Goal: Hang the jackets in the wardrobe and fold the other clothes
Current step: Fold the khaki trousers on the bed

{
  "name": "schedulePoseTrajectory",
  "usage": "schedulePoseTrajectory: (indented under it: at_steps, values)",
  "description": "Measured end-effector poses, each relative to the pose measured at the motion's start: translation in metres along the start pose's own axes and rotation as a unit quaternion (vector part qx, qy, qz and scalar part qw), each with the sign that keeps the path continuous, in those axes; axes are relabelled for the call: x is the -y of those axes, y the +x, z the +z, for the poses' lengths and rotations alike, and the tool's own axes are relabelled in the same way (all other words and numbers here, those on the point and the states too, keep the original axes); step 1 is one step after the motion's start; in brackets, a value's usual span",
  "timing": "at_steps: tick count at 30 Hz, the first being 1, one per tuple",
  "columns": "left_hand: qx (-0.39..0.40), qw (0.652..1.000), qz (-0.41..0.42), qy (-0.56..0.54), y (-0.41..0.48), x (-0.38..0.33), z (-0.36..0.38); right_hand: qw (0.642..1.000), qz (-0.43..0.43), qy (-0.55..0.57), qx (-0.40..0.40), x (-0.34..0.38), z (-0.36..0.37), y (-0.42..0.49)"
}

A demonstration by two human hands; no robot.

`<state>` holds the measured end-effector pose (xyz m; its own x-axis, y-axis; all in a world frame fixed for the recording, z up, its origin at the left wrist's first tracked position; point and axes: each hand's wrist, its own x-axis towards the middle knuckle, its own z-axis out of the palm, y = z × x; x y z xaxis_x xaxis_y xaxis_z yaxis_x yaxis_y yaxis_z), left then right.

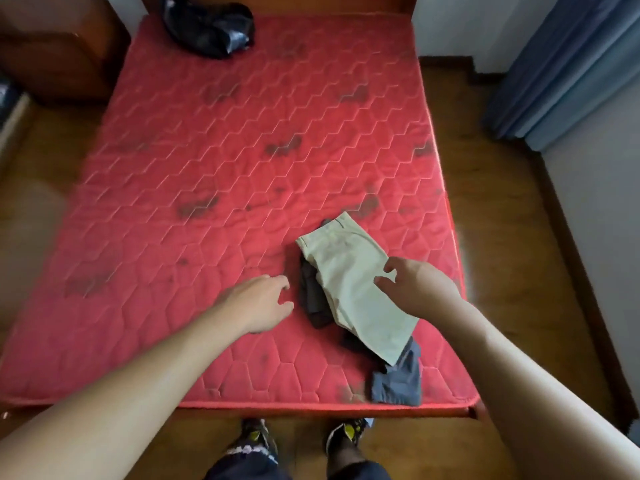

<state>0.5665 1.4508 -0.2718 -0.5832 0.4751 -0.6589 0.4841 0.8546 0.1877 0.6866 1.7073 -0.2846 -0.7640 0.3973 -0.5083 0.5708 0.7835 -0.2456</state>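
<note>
A folded pale beige garment (353,285) lies on top of a small stack near the front right of the red mattress (214,168). Dark grey clothes (311,299) stick out under it on the left, and a blue-grey garment (398,382) shows at the near end. My right hand (415,289) hovers over the beige garment's right edge, fingers loosely curled, holding nothing. My left hand (259,303) floats just left of the stack, fingers relaxed and empty. A crumpled shiny black jacket (211,27) lies at the far end of the mattress.
A dark wooden cabinet (59,46) stands at the far left of the bed. Blue curtains (568,64) hang at the right. Wooden floor (502,202) surrounds the bed. My shoes (346,434) are at the bed's foot.
</note>
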Motion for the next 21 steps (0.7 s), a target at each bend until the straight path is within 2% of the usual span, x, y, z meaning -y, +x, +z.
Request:
schedulePoseTrajectory:
  at_steps: [4, 9, 13, 17, 21]
  values:
    - [-0.009, 0.999, -0.023, -0.048, 0.098, -0.007, 0.018, 0.999, 0.012, 0.034, -0.002, -0.025, 0.034, 0.092]
    - [-0.025, 0.987, -0.058, -0.151, 0.238, -0.007, 0.075, 0.999, 0.029, 0.031, 0.029, -0.059, 0.117, 0.212]
    - [-0.049, 0.976, -0.091, -0.19, 0.326, 0.0, 0.135, 0.999, 0.044, 0.031, 0.001, -0.071, 0.181, 0.297]
    - [0.019, 0.981, -0.044, -0.188, 0.364, 0.002, 0.201, 0.995, 0.064, 0.065, -0.038, -0.073, 0.239, 0.348]
    - [0.013, 0.982, -0.017, -0.19, 0.372, 0.013, 0.228, 0.983, 0.137, 0.104, -0.062, -0.079, 0.252, 0.361]
